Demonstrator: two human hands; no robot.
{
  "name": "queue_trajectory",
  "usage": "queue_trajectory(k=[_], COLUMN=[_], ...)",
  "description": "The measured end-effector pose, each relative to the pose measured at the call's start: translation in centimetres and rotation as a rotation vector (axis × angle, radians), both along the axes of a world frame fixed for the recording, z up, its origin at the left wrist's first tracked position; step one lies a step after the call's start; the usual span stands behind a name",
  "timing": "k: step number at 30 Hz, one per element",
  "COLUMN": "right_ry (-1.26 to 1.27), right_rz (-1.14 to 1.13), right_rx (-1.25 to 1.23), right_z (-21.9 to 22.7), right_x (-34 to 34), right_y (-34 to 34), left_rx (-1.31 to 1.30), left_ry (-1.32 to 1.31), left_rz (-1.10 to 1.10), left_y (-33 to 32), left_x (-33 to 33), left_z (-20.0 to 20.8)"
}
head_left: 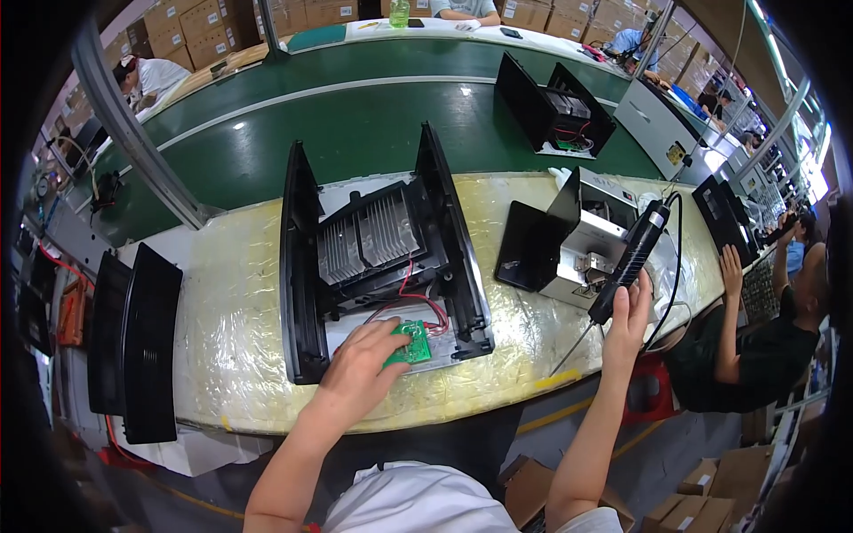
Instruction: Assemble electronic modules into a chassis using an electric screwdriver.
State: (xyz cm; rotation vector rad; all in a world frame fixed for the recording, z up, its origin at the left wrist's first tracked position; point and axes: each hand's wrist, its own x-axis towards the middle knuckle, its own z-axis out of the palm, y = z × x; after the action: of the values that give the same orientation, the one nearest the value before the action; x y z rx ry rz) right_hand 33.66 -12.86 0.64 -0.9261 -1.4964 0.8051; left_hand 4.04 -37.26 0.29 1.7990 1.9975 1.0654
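My left hand grips a green circuit board at the near end of an open black housing. Red wires run from near the board to a finned metal heat sink in the housing. Two tall black side panels flank the heat sink. On the right, my right hand holds a black electric screwdriver by its lower part. Its long thin bit slants down to the left, over the bench edge and apart from the board. The fingers are partly hidden by the tool.
A metal box with a black panel stands right of the housing. Curved black panels stand at the left. Beyond the yellowish covered bench runs a green conveyor carrying another black unit. A co-worker sits at the right.
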Motion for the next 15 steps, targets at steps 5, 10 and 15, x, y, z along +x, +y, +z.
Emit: queue_trajectory(k=[5,10,15], right_ry=[-0.062,0.159,0.648], right_rz=[0.055,0.034,0.202], right_rx=[-0.053,0.065,0.258], right_z=[1.6,2.5,9.1], right_x=[0.8,2.8,5.3], right_y=[0.0,-1.1,-5.1], left_rx=[0.068,0.112,0.097], left_ry=[0.013,-0.03,0.017], left_rz=[0.106,0.079,0.058], left_y=[0.0,0.4,0.5], left_x=[0.7,0.9,1.4], left_z=[-0.3,-0.3,0.4])
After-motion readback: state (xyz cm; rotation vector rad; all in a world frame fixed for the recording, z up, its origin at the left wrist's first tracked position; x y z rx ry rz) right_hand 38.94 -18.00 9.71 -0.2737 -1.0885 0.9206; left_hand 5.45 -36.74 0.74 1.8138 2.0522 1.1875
